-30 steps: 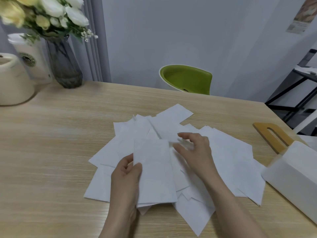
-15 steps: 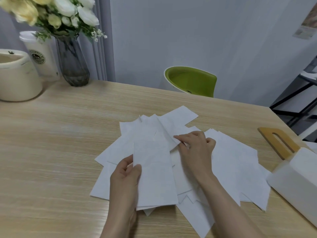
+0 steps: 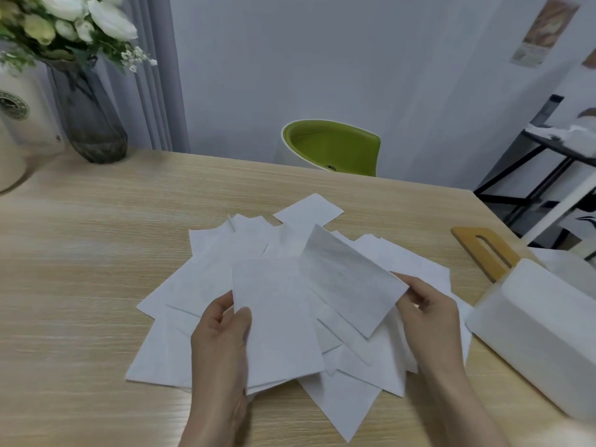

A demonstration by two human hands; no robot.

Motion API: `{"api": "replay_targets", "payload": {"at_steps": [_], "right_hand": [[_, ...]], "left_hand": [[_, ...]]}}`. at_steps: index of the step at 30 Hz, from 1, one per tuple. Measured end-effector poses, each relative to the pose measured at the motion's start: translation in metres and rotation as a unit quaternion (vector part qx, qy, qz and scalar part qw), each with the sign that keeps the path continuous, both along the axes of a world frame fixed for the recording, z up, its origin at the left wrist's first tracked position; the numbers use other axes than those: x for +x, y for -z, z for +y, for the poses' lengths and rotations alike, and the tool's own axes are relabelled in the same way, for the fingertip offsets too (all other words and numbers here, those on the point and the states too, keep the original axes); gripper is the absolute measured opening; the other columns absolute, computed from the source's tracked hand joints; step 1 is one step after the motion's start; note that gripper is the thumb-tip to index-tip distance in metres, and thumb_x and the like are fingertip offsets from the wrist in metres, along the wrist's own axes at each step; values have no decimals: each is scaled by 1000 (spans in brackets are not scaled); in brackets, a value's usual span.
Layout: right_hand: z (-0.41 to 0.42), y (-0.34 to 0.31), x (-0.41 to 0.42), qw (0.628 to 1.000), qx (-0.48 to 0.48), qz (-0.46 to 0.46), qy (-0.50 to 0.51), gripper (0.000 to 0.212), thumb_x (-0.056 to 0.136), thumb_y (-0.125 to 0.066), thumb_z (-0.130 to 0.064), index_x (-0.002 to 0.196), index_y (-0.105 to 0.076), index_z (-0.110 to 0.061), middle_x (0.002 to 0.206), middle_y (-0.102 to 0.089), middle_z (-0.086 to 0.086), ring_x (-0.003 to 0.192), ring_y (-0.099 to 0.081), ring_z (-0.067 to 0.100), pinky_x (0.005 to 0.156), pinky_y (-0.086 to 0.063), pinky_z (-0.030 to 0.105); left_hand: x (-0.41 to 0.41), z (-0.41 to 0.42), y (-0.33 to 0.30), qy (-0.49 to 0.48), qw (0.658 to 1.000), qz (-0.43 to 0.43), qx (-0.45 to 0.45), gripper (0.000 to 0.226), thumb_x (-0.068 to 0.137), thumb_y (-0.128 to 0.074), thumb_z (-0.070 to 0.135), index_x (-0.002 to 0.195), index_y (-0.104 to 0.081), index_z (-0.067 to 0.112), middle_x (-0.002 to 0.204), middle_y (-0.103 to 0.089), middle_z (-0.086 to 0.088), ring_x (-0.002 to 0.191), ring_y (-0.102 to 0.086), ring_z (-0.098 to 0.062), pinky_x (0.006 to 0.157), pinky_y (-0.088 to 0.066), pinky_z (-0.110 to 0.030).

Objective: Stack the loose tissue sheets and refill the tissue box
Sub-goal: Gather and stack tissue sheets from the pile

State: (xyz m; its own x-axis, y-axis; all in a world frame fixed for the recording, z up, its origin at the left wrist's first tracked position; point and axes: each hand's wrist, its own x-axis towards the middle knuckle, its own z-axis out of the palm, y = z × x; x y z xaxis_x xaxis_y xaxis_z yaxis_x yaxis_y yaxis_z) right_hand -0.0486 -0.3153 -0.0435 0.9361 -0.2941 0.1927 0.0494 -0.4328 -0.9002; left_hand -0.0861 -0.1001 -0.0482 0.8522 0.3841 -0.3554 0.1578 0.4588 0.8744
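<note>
Several loose white tissue sheets (image 3: 200, 285) lie spread in a fan on the wooden table (image 3: 80, 269). My left hand (image 3: 222, 337) grips a small stack of sheets (image 3: 277, 321) by its left edge, thumb on top. My right hand (image 3: 429, 311) pinches one single sheet (image 3: 348, 285) by its right corner and holds it lifted and tilted above the pile. The white tissue box (image 3: 535, 327) stands at the right edge of the table, its opening hidden from me. Its wooden lid (image 3: 483, 253) with a slot lies behind it.
A glass vase of white flowers (image 3: 87, 114) and a white jar (image 3: 19, 114) stand at the table's back left. A green chair (image 3: 332, 146) sits behind the far edge. A black rack (image 3: 529, 162) is off to the right.
My right hand has picked one sheet off the pile, lifted it and drawn it to the right. The left hand keeps its hold on the stack.
</note>
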Motion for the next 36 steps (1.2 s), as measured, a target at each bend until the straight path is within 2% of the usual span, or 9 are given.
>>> {"api": "replay_targets", "payload": {"at_steps": [4, 7, 9, 13, 18, 21, 27, 31, 36], "right_hand": [[-10, -4, -17, 997, 46, 54, -43, 24, 91, -59, -9, 94, -75, -27, 89, -74, -11, 85, -67, 8, 77, -52, 31], [-12, 0, -19, 995, -13, 67, -69, 38, 91, -57, -5, 106, -68, -38, 95, -70, -19, 76, -58, -4, 67, -45, 9], [-12, -2, -18, 992, -41, 85, -81, 52, 87, -53, 0, 117, -59, -42, 104, -66, -19, 80, -54, -7, 69, -41, 6], [-13, -11, -14, 991, 16, 76, -108, 64, 58, -50, -33, 122, -55, -40, 105, -69, -16, 100, -59, -3, 82, -44, 25], [-5, -22, 2, 991, -80, 84, -67, 29, 81, -64, -45, 110, -62, -43, 94, -68, -27, 104, -57, -3, 100, -37, 34], [3, -26, 9, 982, -165, 73, -59, 21, 79, -65, -49, 99, -66, -44, 83, -68, -27, 93, -58, -7, 104, -34, 36], [8, -28, 14, 974, -213, 66, -50, 13, 86, -63, -31, 81, -74, -25, 72, -70, 3, 73, -60, 24, 87, -46, 41], [7, -26, 14, 979, -184, 73, -41, 16, 84, -68, -37, 100, -74, -36, 69, -67, -17, 73, -60, 0, 72, -44, 25], [6, -38, 3, 997, -71, 22, -33, 19, 87, -67, -24, 82, -72, -42, 79, -70, -27, 81, -64, -3, 73, -50, 24]], "left_hand": [[4, -12, 0, 25, 999, -7, 19, 28, 92, -50, -3, 97, -67, 19, 77, -75, 6, 64, -69, -9, 62, -50, -30], [6, -20, 3, 41, 999, -6, 32, 28, 92, -50, -3, 98, -67, 19, 76, -75, 9, 68, -69, -8, 61, -49, -28], [6, -23, 5, 44, 999, -4, 28, 28, 92, -50, -3, 100, -67, 18, 76, -75, 10, 71, -70, -11, 64, -49, -30], [7, -23, 6, 47, 998, -5, 29, 29, 92, -49, -4, 98, -66, 18, 76, -75, 10, 65, -69, -5, 63, -47, -28], [6, -25, 9, 54, 998, 0, 30, 27, 93, -50, -2, 100, -66, 19, 80, -76, 6, 68, -70, -10, 64, -49, -30], [5, -26, 12, 57, 998, 3, 34, 28, 92, -51, -3, 102, -67, 17, 82, -76, 2, 75, -70, -17, 68, -50, -32], [5, -26, 15, 61, 997, 7, 41, 27, 91, -52, -1, 104, -67, 18, 83, -76, -1, 81, -69, -22, 71, -50, -33], [5, -27, 15, 56, 998, 9, 33, 26, 92, -52, 0, 104, -67, 18, 82, -76, -1, 83, -69, -24, 75, -52, -36], [7, -30, 13, 50, 998, 8, 23, 28, 94, -50, -1, 103, -66, 19, 81, -76, 3, 78, -67, -20, 68, -49, -32]]}}
